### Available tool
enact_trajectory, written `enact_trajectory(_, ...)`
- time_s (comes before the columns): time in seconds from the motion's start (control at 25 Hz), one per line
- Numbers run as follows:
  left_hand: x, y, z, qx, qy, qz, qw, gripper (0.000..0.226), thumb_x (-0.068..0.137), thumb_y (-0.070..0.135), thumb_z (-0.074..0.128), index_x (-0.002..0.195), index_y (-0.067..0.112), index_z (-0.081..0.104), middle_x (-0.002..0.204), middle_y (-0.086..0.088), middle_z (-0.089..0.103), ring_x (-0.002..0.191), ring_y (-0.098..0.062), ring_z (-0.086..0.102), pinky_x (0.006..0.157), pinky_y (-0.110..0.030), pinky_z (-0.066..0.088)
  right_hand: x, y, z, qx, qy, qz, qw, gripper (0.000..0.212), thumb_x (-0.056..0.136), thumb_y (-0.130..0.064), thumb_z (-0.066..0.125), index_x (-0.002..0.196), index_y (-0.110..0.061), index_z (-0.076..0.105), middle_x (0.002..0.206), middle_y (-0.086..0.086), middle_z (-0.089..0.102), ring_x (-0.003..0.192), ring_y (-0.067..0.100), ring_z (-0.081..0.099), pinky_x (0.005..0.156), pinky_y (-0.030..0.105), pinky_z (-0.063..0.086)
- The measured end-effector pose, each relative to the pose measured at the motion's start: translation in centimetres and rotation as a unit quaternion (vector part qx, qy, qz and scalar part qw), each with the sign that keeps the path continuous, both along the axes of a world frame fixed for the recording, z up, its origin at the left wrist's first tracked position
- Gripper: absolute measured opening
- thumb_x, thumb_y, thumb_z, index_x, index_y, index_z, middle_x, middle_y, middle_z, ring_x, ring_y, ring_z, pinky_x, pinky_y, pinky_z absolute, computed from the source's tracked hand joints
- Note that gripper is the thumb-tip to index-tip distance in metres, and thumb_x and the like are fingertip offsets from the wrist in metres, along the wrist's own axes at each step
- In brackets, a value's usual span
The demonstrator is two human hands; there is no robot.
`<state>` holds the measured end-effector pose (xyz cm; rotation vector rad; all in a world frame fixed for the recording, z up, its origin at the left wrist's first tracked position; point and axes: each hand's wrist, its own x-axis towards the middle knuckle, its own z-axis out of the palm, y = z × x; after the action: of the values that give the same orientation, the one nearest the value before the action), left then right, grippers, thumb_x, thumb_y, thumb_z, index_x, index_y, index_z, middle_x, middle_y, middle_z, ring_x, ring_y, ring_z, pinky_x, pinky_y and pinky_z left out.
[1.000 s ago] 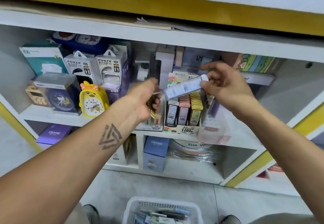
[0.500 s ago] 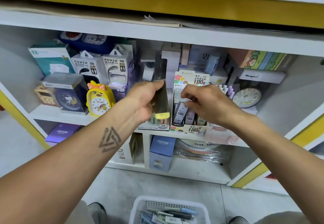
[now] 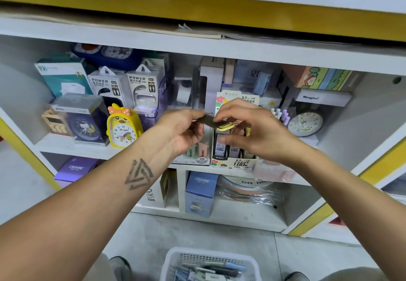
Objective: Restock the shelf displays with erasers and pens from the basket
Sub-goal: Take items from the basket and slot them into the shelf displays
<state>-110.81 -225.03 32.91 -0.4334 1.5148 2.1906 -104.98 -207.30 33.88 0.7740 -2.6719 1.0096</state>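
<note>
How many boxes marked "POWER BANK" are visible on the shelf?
2: the left Power Bank box and the right Power Bank box, side by side behind the yellow clock. More may be hidden.

A single head-worn camera looks forward and down, close to the shelf (image 3: 105, 148), with the floor-level basket (image 3: 173, 258) at the bottom edge.

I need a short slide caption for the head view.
Both hands hold a dark, yellow-capped case before the lead display.
</note>
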Motion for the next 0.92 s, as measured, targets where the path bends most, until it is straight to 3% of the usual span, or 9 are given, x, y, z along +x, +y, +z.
enact_trajectory(0.12,1.0,0.7,0.0,-0.102,0.023,-0.093,0.99,0.021,0.099,0.021,0.053,0.085,0.008,0.064,0.058,-0.005,0.057,0.038,-0.01,0.046,0.035,-0.016,0.037,0.3,0.6,1.1,-0.143,0.003,-0.077,0.987,0.015,0.087,-0.012,0.076,0.101,-0.015,0.072,0.092,0.001,0.072,0.083,0.02,0.068,0.073,0.032,0.057)
enact_trajectory(0.24,1.7,1.6,-0.4,-0.26,0.128,-0.139,0.947,0.021,0.098,0.019,0.053,0.091,0.006,0.068,0.068,-0.009,0.068,0.05,-0.022,0.057,0.047,-0.024,0.043,0.1,2.3,1.7,-0.196,-0.005,-0.175,0.965,0.02,0.087,-0.012,0.075,0.099,-0.025,0.064,0.08,0.003,0.074,0.069,0.022,0.071,0.064,0.035,0.06)
enact_trajectory(0.32,1.7,1.8,-1.1,-0.402,0.282,-0.119,0.863,0.015,0.093,0.013,0.057,0.094,0.014,0.072,0.087,-0.002,0.07,0.076,-0.022,0.064,0.066,-0.029,0.051,0.1,3.8,1.8,-0.146,-0.008,-0.208,0.967,0.022,0.088,-0.015,0.075,0.095,-0.032,0.062,0.08,0.006,0.072,0.068,0.024,0.071,0.065,0.042,0.061)
enact_trajectory(0.44,1.9,2.0,-1.6,-0.506,0.49,-0.182,0.686,0.029,0.09,0.013,0.057,0.116,0.019,0.067,0.122,0.004,0.06,0.114,-0.017,0.055,0.098,-0.031,0.046,0.4,5.6,1.3,-0.048,0.004,-0.216,0.975,0.021,0.09,-0.019,0.073,0.093,-0.035,0.06,0.081,0.002,0.07,0.07,0.022,0.069,0.066,0.041,0.06)
enact_trajectory(0.56,2.1,2.4,-2.8,-0.537,0.525,-0.299,0.589,0.058,0.09,0.015,0.053,0.146,0.023,0.042,0.158,0.006,0.027,0.144,-0.015,0.027,0.117,-0.031,0.026,0.7,6.3,0.3,0.092,0.03,-0.228,0.969,0.02,0.092,-0.03,0.07,0.1,-0.038,0.053,0.08,-0.009,0.067,0.07,0.007,0.064,0.055,0.025,0.045)
enact_trajectory(0.64,2.1,2.7,-3.5,-0.551,0.522,-0.327,0.563,0.067,0.091,0.015,0.05,0.153,0.024,0.027,0.164,0.008,0.01,0.148,-0.012,0.014,0.115,-0.023,0.015,0.8,6.4,-0.5,0.152,0.041,-0.2,0.967,0.022,0.092,-0.029,0.069,0.103,-0.034,0.051,0.08,-0.009,0.065,0.07,0.008,0.06,0.058,0.026,0.042)
enact_trajectory(0.8,1.9,2.8,-3.7,-0.567,0.532,-0.321,0.542,0.068,0.092,0.013,0.048,0.155,0.021,0.023,0.164,0.009,0.007,0.149,-0.01,0.009,0.111,-0.017,0.008,1.0,6.4,-2.2,0.2,0.093,-0.118,0.968,0.007,0.093,-0.016,0.066,0.099,-0.018,0.069,0.089,-0.002,0.065,0.078,0.022,0.062,0.064,0.036,0.048)
enact_trajectory(0.92,1.9,2.8,-3.8,-0.575,0.521,-0.33,0.538,0.067,0.092,0.013,0.048,0.154,0.022,0.025,0.164,0.009,0.009,0.149,-0.01,0.01,0.116,-0.023,0.013,1.4,6.5,-3.1,0.245,0.115,-0.14,0.952,0.027,0.095,-0.01,0.059,0.114,-0.022,0.075,0.1,-0.001,0.061,0.086,0.027,0.062,0.061,0.039,0.049)
